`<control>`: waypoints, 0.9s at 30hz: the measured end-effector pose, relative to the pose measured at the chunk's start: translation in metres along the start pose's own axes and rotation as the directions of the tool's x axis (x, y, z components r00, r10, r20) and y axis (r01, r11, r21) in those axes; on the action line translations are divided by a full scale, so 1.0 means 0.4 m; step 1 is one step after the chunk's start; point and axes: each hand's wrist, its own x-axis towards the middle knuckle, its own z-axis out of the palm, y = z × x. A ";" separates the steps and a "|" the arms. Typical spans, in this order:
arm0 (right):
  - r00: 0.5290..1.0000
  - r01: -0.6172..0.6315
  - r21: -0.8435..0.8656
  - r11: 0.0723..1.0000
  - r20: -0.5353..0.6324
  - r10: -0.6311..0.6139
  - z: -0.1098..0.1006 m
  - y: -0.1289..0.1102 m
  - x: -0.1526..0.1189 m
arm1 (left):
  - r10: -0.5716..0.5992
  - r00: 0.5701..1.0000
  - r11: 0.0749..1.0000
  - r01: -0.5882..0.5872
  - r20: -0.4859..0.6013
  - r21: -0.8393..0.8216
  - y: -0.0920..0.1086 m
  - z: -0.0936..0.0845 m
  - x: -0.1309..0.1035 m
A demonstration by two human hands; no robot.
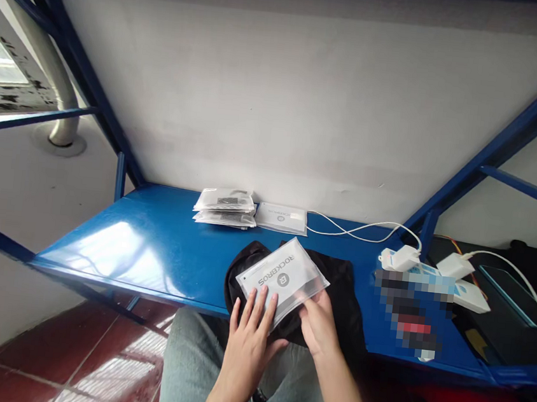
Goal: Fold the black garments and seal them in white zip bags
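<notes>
The left hand (249,339) rests on a pouch (265,276), fingers apart. Plastic veils the right hand (320,328); whether its fingers clamp, I can't tell.

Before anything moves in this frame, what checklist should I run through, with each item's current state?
1. Plastic bag has its printed lettering facing up: ok.
2. Bag sits square to the front edge of the table: not ok, it is angled.
3. Left hand rests on the bag: ok.
4. Right hand has its fingers inside the bag rather than beneath it: cannot tell.
5. Stacked bags are away from both hands: ok.
6. White cable is off the bag: ok.
</notes>
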 end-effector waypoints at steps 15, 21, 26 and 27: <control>0.995 0.085 -0.220 0.972 0.069 -0.071 0.017 0.002 -0.041 | -0.064 0.995 0.998 0.062 -0.073 -0.023 -0.002 0.029 -0.003; 0.995 0.090 -0.053 0.995 -0.030 -0.092 0.034 -0.002 -0.032 | -0.009 0.997 1.000 0.007 -0.081 -0.016 0.016 0.024 -0.013; 0.989 0.143 -0.437 0.888 0.031 -0.144 -0.004 0.023 -0.014 | -0.011 0.997 1.000 0.010 -0.080 -0.017 0.000 0.008 -0.004; 0.992 0.122 -0.458 0.881 0.088 -0.092 -0.021 0.021 -0.022 | -0.016 0.994 0.999 0.011 -0.112 -0.041 -0.008 0.002 -0.003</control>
